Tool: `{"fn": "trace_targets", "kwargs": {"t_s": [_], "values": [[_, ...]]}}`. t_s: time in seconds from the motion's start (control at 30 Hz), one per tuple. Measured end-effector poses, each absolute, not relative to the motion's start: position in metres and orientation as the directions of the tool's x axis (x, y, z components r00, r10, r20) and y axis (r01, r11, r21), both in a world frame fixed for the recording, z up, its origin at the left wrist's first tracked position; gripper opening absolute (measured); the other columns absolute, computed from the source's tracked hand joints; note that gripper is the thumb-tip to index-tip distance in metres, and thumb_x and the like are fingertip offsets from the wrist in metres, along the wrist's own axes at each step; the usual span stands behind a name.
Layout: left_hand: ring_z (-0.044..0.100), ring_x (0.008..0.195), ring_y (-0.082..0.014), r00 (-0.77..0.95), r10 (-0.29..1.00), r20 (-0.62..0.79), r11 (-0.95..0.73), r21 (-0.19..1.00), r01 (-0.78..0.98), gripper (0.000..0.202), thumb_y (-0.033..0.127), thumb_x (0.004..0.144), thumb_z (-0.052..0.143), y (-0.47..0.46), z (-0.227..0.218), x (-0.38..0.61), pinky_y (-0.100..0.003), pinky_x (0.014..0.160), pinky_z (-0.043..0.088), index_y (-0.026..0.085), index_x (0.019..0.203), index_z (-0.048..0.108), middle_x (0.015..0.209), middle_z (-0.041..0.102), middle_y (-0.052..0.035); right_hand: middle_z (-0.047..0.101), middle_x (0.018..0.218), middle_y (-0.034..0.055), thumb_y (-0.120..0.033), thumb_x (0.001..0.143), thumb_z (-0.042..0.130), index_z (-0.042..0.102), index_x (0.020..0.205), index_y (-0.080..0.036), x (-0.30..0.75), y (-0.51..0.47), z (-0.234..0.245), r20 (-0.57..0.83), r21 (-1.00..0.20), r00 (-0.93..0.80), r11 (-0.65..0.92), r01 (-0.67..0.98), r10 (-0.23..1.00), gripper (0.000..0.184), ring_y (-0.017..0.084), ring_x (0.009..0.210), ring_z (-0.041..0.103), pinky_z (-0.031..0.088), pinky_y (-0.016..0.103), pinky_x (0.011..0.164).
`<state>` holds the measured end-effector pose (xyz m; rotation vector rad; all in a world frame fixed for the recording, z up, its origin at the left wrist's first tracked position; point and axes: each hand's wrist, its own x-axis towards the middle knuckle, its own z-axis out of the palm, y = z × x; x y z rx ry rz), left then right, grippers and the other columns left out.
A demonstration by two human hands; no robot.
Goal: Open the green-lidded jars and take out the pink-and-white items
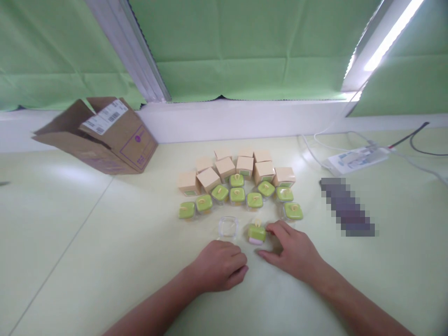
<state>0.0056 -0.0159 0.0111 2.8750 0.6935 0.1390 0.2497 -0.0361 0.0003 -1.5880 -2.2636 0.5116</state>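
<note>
Just in front of me, my left hand (222, 267) rests on the table with its fingers curled in; whatever they hold, if anything, is hidden. Beyond it is a clear square plastic cup (228, 227) without a lid. My right hand (294, 249) has thumb and fingers apart, beside a small green-topped piece with a pale pink base (256, 233). Its index fingertip is close to that piece; I cannot tell if they touch. Farther back stand several small clear containers with green lids and yellow loops, such as one green-lidded container (255, 200).
Several small tan cardboard boxes (225, 167) stand behind the containers. A large open carton (115, 140) is at the back left. On the right lie a white power strip (359, 158) with cables and a dark pixelated object (348, 207). Green curtains (245, 51) hang behind.
</note>
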Motion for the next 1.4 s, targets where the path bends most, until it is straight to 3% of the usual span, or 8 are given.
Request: {"fn": "trace_targets", "kwargs": {"t_s": [0.2, 0.37, 0.47, 0.67, 0.8, 0.97, 1.17, 1.4], "values": [[0.055, 0.058, -0.015, 0.884, 0.46, 0.079, -0.873, 0.218, 0.435, 0.023, 0.029, 0.093, 0.048, -0.016, 0.01, 0.005, -0.028, 0.053, 0.036, 0.02, 0.072, 0.053, 0.065, 0.061, -0.0002, 0.064, 0.119, 0.0129, -0.04, 0.08, 0.072, 0.055, 0.119, -0.02, 0.242, -0.031, -0.005, 0.146, -0.479, -0.337, 0.365, 0.799, 0.93, 0.047, 0.03, 0.107, 0.061, 0.052, 0.042, 0.086], [0.054, 0.057, -0.0147, 0.873, 0.482, 0.08, -0.855, 0.261, 0.448, 0.022, 0.028, 0.091, 0.05, -0.016, 0.009, 0.004, -0.027, 0.053, 0.036, 0.02, 0.071, 0.053, 0.064, 0.059, 0.0003, 0.067, 0.115, 0.0117, -0.033, 0.088, 0.062, 0.058, 0.119, -0.022, 0.238, -0.027, -0.007, 0.202, -0.5, -0.393, 0.439, 0.746, 0.897, 0.034, 0.028, 0.105, 0.062, 0.052, 0.042, 0.088], [0.054, 0.06, -0.0147, 0.85, 0.52, 0.087, -0.81, 0.365, 0.459, 0.017, 0.028, 0.09, 0.05, -0.016, 0.012, 0.003, -0.026, 0.055, 0.037, 0.02, 0.076, 0.055, 0.067, 0.06, 0.0, 0.067, 0.113, 0.0118, -0.031, 0.085, 0.063, 0.057, 0.119, -0.02, 0.238, -0.029, -0.004, 0.256, -0.566, -0.348, 0.432, 0.702, 0.902, 0.037, 0.027, 0.104, 0.062, 0.051, 0.04, 0.089], [0.049, 0.055, -0.0103, 0.614, 0.789, -0.005, -0.362, 0.805, 0.471, 0.007, 0.018, 0.083, 0.053, -0.024, 0.027, 0.01, -0.022, 0.054, 0.038, 0.019, 0.077, 0.05, 0.062, 0.052, 0.0041, 0.068, 0.089, 0.0066, -0.037, 0.084, 0.061, 0.054, 0.124, -0.017, 0.244, -0.035, 0.012, 0.143, -0.771, -0.277, 0.283, 0.571, 0.95, 0.045, 0.019, 0.074, 0.062, 0.052, 0.031, 0.068], [0.049, 0.054, -0.0085, 0.543, 0.826, -0.15, -0.045, 0.943, 0.33, 0.012, 0.018, 0.084, 0.054, -0.035, 0.03, 0.017, -0.019, 0.049, 0.038, 0.019, 0.095, 0.049, 0.067, 0.054, 0.0047, 0.066, 0.078, 0.0021, -0.04, 0.085, 0.06, 0.058, 0.121, -0.019, 0.245, -0.039, 0.018, 0.061, -0.85, -0.333, 0.224, 0.477, 0.941, 0.041, 0.017, 0.066, 0.058, 0.049, 0.028, 0.062], [0.056, 0.061, -0.0112, 0.552, 0.795, -0.254, 0.199, 0.967, 0.159, 0.023, 0.031, 0.088, 0.056, -0.043, 0.024, 0.022, -0.017, 0.045, 0.042, 0.019, 0.106, 0.048, 0.075, 0.055, 0.0018, 0.07, 0.091, 0.004, -0.041, 0.086, 0.06, 0.062, 0.116, -0.022, 0.24, -0.046, 0.025, 0.038, -0.899, -0.416, 0.212, 0.383, 0.909, 0.036, 0.018, 0.074, 0.061, 0.049, 0.027, 0.065], [0.063, 0.071, -0.0151, 0.58, 0.764, -0.283, 0.322, 0.946, 0.039, 0.035, 0.044, 0.084, 0.065, -0.038, 0.023, 0.025, -0.023, 0.055, 0.052, 0.012, 0.098, 0.061, 0.082, 0.063, -0.0052, 0.069, 0.09, 0.0034, -0.039, 0.091, 0.056, 0.061, 0.117, -0.022, 0.238, -0.047, 0.027, 0.032, -0.912, -0.46, 0.215, 0.35, 0.887, 0.032, 0.017, 0.074, 0.061, 0.049, 0.028, 0.068], [0.064, 0.062, -0.0127, 0.495, 0.786, -0.371, 0.411, 0.911, 0.031, 0.036, 0.043, 0.075, 0.075, -0.033, 0.023, 0.027, -0.024, 0.055, 0.053, 0.01, 0.084, 0.064, 0.073, 0.065, -0.0031, 0.063, 0.104, 0.0094, -0.039, 0.086, 0.064, 0.055, 0.122, -0.02, 0.237, -0.047, 0.025, 0.185, -0.77, -0.454, 0.415, 0.485, 0.872, 0.042, 0.022, 0.091, 0.061, 0.052, 0.034, 0.078]]}}
